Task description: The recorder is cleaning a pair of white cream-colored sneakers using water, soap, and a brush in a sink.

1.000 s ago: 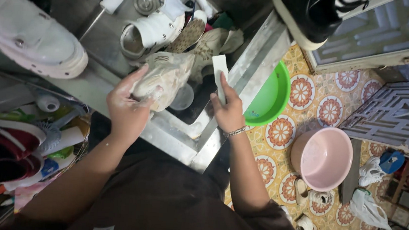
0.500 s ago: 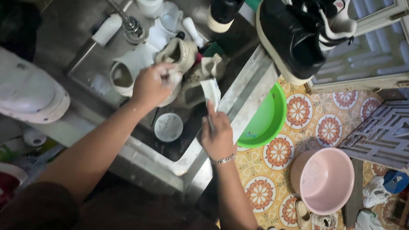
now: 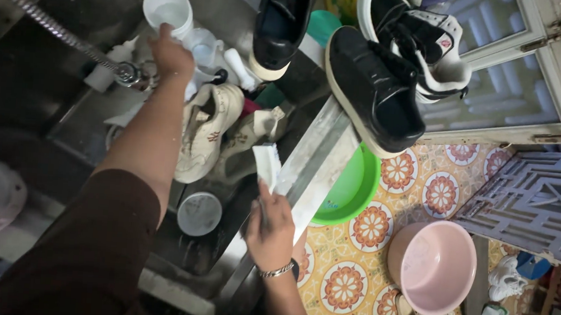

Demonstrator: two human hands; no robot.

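Left hand (image 3: 171,56) no longer gripping the cream sneaker (image 3: 204,131); now stretched farther back to the white cup (image 3: 167,8). Sneaker released, lying in the sink. Right hand (image 3: 270,232) drawn back toward the body, brush (image 3: 267,166) now apart from the sneaker. View shifted, black shoes (image 3: 371,85) more visible.

Shoe-washing corner: steel sink (image 3: 310,159), sneakers (image 3: 370,91), basins (image 3: 434,267)
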